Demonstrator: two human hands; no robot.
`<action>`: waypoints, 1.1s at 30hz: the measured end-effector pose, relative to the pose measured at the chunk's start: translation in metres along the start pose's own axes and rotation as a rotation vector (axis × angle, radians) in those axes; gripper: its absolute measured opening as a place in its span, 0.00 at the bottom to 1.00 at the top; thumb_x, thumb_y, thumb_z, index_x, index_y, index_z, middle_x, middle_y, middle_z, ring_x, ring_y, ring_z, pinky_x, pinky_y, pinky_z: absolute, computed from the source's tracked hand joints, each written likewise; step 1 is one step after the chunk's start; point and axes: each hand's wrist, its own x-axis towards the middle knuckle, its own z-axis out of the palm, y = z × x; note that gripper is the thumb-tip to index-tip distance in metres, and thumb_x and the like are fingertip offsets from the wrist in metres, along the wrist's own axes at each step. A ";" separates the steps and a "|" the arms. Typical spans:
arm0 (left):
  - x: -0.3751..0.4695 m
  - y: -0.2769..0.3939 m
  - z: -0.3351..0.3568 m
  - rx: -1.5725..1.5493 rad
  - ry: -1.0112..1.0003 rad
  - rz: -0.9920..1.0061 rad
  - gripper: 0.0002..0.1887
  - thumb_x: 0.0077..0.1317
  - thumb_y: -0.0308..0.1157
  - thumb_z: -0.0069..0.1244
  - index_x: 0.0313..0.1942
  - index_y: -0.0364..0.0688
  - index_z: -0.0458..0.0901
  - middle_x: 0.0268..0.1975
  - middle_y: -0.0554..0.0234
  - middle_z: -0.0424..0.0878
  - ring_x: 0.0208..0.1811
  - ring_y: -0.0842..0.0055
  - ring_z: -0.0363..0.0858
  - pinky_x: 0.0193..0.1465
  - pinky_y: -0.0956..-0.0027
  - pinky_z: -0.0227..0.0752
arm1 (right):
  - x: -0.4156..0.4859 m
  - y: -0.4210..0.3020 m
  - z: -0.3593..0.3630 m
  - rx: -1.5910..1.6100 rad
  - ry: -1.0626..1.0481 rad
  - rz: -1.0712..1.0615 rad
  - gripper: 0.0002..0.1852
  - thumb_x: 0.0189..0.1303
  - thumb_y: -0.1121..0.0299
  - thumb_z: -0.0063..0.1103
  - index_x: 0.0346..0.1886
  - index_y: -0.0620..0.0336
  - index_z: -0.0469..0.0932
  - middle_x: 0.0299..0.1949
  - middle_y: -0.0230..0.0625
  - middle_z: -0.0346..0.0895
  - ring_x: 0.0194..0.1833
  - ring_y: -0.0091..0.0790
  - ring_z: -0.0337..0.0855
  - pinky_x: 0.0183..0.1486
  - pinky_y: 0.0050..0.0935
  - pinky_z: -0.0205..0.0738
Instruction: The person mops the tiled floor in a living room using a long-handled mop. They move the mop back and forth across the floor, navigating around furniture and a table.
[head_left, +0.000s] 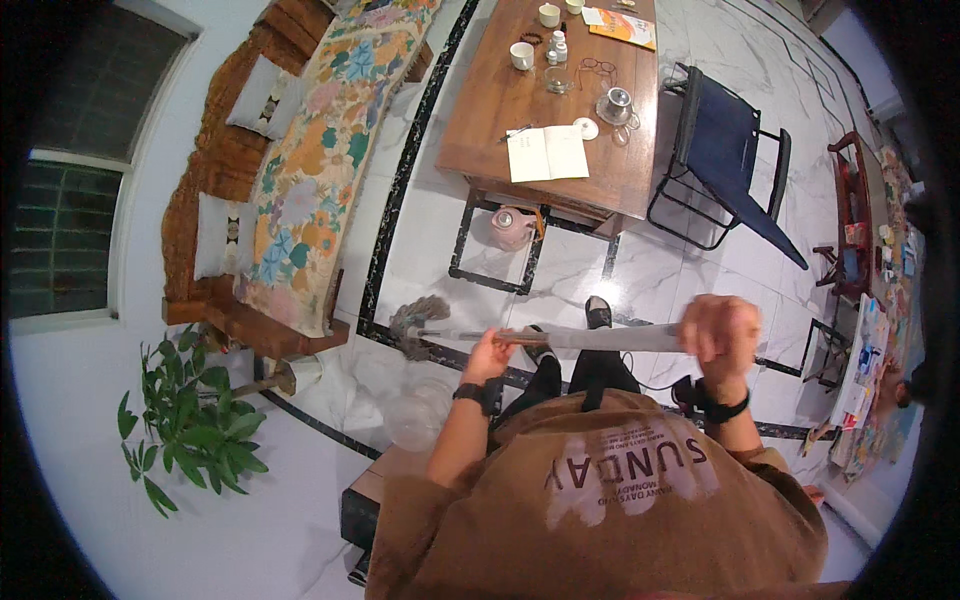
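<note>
A mop with a grey string head (417, 319) spans the view from left to right in front of my body. Its long pole (615, 339) is grey-white toward the right, with a bare metal stretch toward the head. My left hand (491, 355) grips the metal part of the pole. Around the pole's right end my right hand (720, 334) is closed, slightly blurred. The mop head is at the left, over the marble tile floor (559, 289) with its black border strips; I cannot tell whether it touches the tiles.
Ahead stands a wooden table (480, 127) with an open notebook (549, 154), cups and a glass teapot (616, 105). A pink kettle (511, 229) sits on the floor. A dark blue folding chair (720, 135), a wooden bench (255, 319), a potted plant (199, 424) and a translucent bucket (412, 420) surround me.
</note>
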 end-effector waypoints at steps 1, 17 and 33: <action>-0.010 0.012 -0.006 0.119 -0.013 0.086 0.17 0.79 0.48 0.49 0.48 0.42 0.81 0.43 0.64 0.87 0.46 0.69 0.86 0.48 0.64 0.82 | -0.005 0.014 0.009 -0.020 -0.044 0.092 0.28 0.81 0.60 0.47 0.16 0.52 0.66 0.12 0.32 0.69 0.17 0.32 0.75 0.23 0.29 0.72; -0.087 0.067 -0.031 0.676 0.684 0.270 0.16 0.78 0.38 0.45 0.47 0.32 0.80 0.32 0.54 0.82 0.26 0.66 0.74 0.31 0.64 0.75 | 0.001 0.085 0.098 -0.023 -0.764 0.202 0.26 0.76 0.70 0.59 0.20 0.67 0.60 0.18 0.42 0.56 0.21 0.39 0.59 0.29 0.39 0.58; -0.005 -0.069 0.193 0.541 0.052 0.011 0.24 0.82 0.51 0.36 0.46 0.34 0.71 0.35 0.54 0.82 0.33 0.65 0.84 0.41 0.56 0.86 | 0.086 -0.103 -0.026 0.104 -0.549 -0.067 0.27 0.68 0.66 0.53 0.08 0.57 0.64 0.09 0.34 0.67 0.10 0.35 0.70 0.19 0.33 0.72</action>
